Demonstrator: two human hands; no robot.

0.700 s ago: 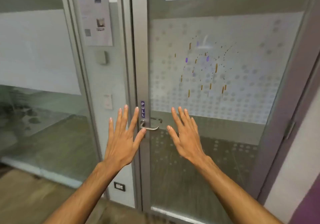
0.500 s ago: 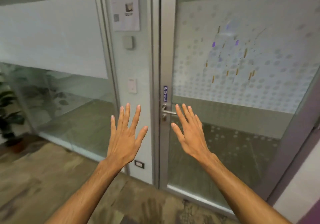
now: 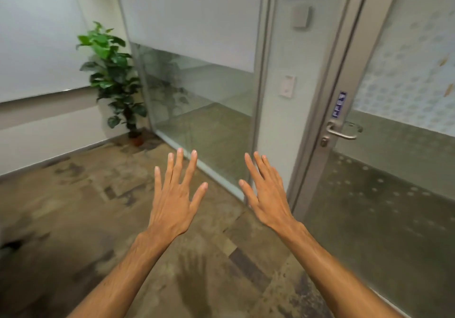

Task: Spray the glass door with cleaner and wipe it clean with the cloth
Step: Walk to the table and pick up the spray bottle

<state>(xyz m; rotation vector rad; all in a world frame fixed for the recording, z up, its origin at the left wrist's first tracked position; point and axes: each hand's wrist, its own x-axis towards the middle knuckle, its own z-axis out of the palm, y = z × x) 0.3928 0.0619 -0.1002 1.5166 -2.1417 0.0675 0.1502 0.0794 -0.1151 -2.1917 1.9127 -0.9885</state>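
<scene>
**Two open hands held out beside the glass door**

Both hands are spread wide, fingers straight and apart, gripping nothing and touching nothing. The left hand [image 3: 172, 202] hangs over the floor [image 3: 73, 219], back to the camera, thumb angled out to the right. The right hand [image 3: 267, 199] is just beside it, fingers closer together and leaning left, in front of the bottom edge of the glass wall panel [image 3: 202, 96]. Two bare forearms reach up from the lower edge of the view.

The one glass door [image 3: 394, 206] stands to the right, apart from both hands. Its upper part is frosted with a dot pattern and carries two small orange marks [image 3: 444, 61] near its right edge. One metal lever handle [image 3: 343, 131] sits on the frame's left edge, with one blue sticker [image 3: 339, 104] above it, its lettering blurred. One potted plant [image 3: 113, 71] stands on the floor in the far corner.
</scene>
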